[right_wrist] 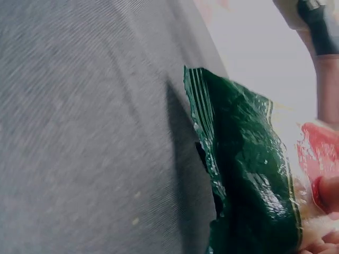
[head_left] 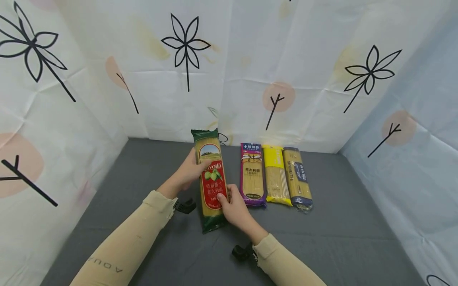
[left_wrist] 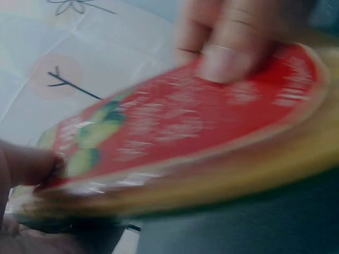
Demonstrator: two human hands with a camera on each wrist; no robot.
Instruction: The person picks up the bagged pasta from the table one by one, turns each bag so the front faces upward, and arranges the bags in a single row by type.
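A long pack of spaghetti (head_left: 211, 180) with a red label and green ends is held tilted above the grey table. My left hand (head_left: 187, 169) grips its left side near the upper part, thumb across the label. Lower down, my right hand (head_left: 236, 208) grips the right edge, its thumb on the front. In the left wrist view the red label (left_wrist: 175, 116) is blurred, with fingers of both hands on the pack. The right wrist view shows the crimped green end (right_wrist: 249, 164) above the table, and part of the right thumb (right_wrist: 329, 191).
To the right, three noodle packs lie side by side: a purple-edged one (head_left: 253, 174), a yellow one (head_left: 277, 174) and a blue-ended one (head_left: 298, 178). The grey tabletop (head_left: 322, 246) is bordered by printed white cloth walls (head_left: 243, 79) at the back and sides.
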